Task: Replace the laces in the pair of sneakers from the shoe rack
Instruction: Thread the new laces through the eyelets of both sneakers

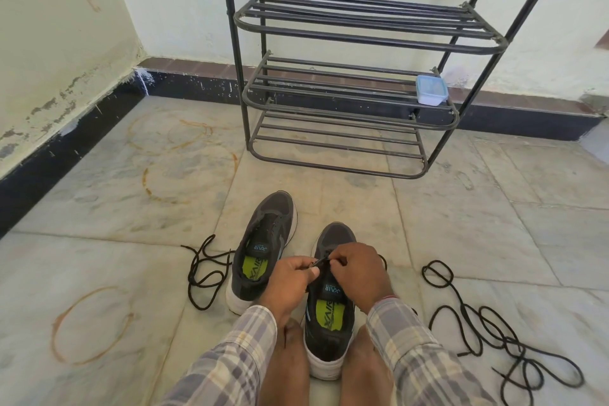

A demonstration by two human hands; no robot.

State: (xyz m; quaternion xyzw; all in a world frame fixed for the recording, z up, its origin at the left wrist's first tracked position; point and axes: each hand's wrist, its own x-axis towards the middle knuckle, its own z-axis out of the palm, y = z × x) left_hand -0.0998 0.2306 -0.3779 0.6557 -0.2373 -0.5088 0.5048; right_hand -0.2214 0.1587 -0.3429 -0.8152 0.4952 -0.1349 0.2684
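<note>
Two dark grey sneakers [263, 241], lime insoles [253, 269], left hand [291, 280] and right hand [359, 273] pinching black lace [321, 261]

Bare floor [329, 194] up to the shoe rack [362, 39], left lace tangle [206, 273], bigger right lace tangle [487, 330], perhaps reaching the sleeve [412, 339].

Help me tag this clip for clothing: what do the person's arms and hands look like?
The left hand and right hand are bare: no gloves, no rings visible. The left sleeve and right sleeve are long, checked grey-lilac and cream with thin yellowish lines. A reddish band shows at the right cuff.
</note>
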